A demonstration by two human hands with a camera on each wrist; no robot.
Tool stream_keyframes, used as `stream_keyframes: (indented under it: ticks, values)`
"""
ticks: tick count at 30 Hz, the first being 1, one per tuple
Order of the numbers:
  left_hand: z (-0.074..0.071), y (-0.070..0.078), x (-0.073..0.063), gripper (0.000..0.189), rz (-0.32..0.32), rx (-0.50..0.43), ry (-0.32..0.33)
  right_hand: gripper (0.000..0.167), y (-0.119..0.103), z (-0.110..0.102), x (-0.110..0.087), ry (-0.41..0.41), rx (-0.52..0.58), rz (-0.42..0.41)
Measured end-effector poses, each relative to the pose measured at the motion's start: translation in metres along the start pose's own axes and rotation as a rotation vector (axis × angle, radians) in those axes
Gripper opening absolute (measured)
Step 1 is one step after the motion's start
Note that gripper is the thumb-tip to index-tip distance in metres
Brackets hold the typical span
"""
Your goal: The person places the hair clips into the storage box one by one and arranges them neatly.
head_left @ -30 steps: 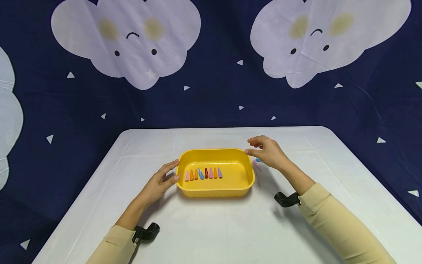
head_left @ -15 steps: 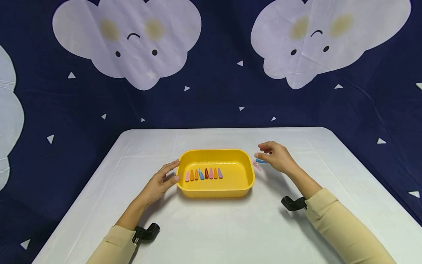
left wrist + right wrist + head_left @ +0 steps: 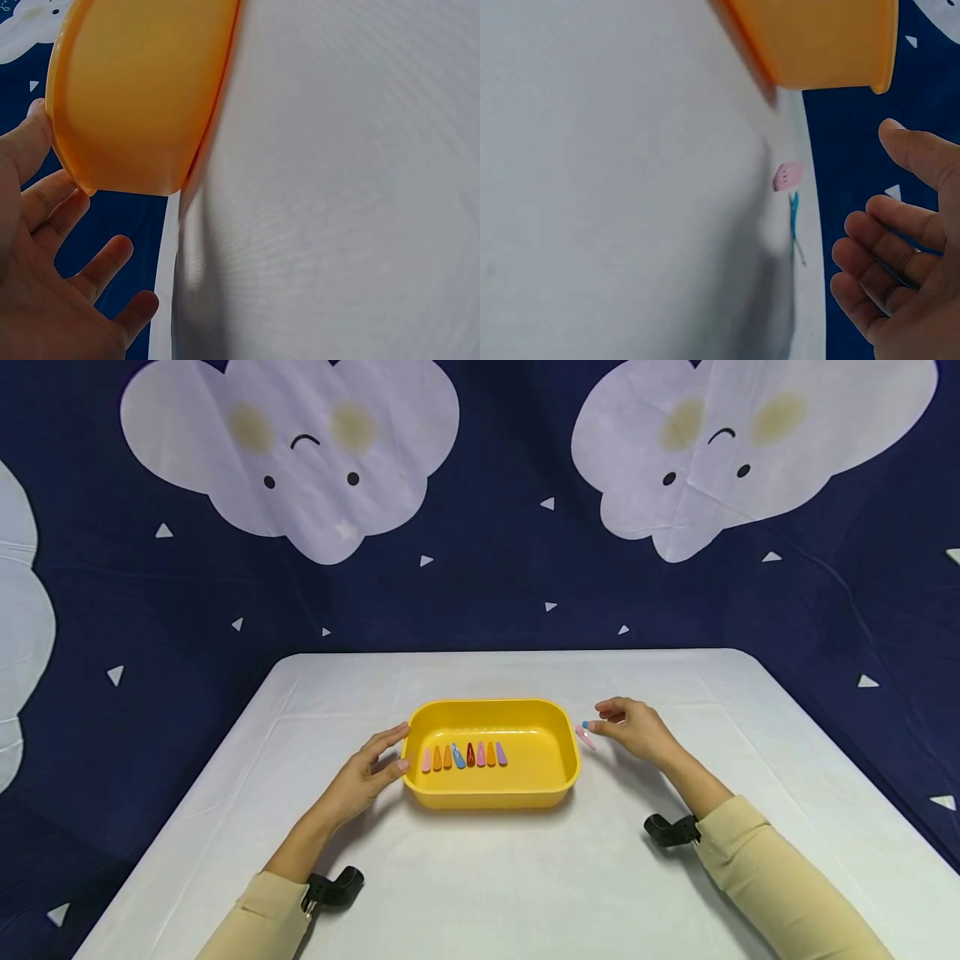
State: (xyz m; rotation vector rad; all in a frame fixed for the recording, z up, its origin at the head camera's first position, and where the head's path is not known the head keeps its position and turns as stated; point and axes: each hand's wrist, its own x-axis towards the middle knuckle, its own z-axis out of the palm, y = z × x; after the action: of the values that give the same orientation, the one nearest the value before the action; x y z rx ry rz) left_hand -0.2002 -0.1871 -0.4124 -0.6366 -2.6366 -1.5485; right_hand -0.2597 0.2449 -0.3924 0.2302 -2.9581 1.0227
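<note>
Inside a yellow tray, several snap hair clips lie in a row: pink, orange, blue, dark red and purple. My left hand touches the tray's left end with thumb and fingertips; the left wrist view shows its other fingers spread. Just beyond the right end, a pink hair clip lies on the table beside a blue hair clip. My right hand hovers over the blue clip and mostly covers it in the head view. In the right wrist view its thumb and fingers are apart, with the blue clip beyond them.
A white cloth covers the table. Behind its far edge hangs a dark blue backdrop with clouds and small triangles. A black wrist camera sits on the left forearm, another wrist camera on the right.
My right hand has moved from the tray's far right corner outward and toward me, down over the blue hair clip. The left hand and the tray have stayed in place.
</note>
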Motion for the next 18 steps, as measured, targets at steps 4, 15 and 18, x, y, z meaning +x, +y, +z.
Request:
stream_keyframes:
  ticks: [4,15,18]
  values:
    - [0.000,0.000,0.000,0.052,0.000,0.006,0.002,0.054,0.005,0.003,-0.001,-0.036,-0.003,0.024]
    - [0.000,0.000,0.000,0.052,-0.009,0.005,0.005,0.055,0.013,0.006,0.002,-0.072,0.004,0.057]
    - [0.000,-0.001,0.000,0.052,-0.009,0.005,0.005,0.055,0.015,0.006,0.003,-0.074,0.008,0.058]
